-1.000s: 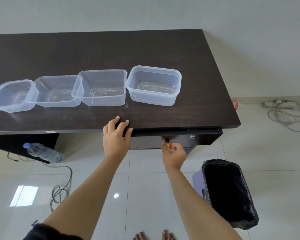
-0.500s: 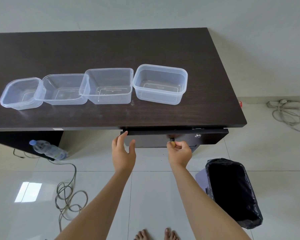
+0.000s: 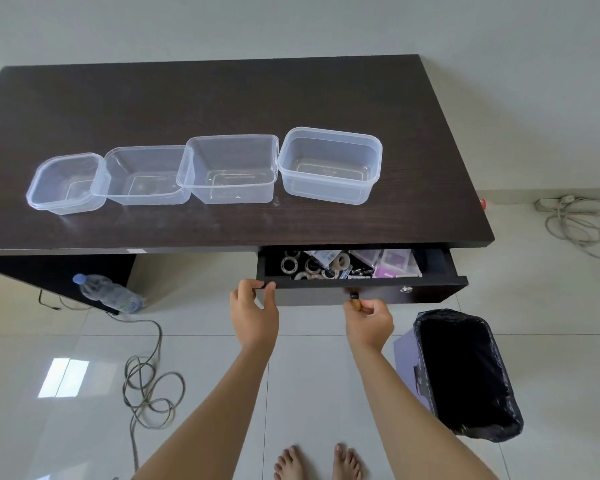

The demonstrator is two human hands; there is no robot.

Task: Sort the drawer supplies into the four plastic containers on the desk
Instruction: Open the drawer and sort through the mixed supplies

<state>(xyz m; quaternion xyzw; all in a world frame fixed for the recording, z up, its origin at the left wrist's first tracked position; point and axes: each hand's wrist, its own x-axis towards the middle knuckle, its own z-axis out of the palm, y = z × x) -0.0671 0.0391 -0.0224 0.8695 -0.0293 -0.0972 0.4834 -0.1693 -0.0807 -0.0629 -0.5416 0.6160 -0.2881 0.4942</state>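
Now drawer [image 3: 361,271] pulled open, supplies [image 3: 329,265] visible

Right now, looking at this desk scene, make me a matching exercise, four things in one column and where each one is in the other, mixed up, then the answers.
Things:
1. containers
2. bottle
3. bin
4. tape rolls

Places:
A. in the open drawer
B. on the floor under the desk's left end
C. in a row on the desk
D. on the floor right of the person's feet

Pairs: 1-C, 2-B, 3-D, 4-A
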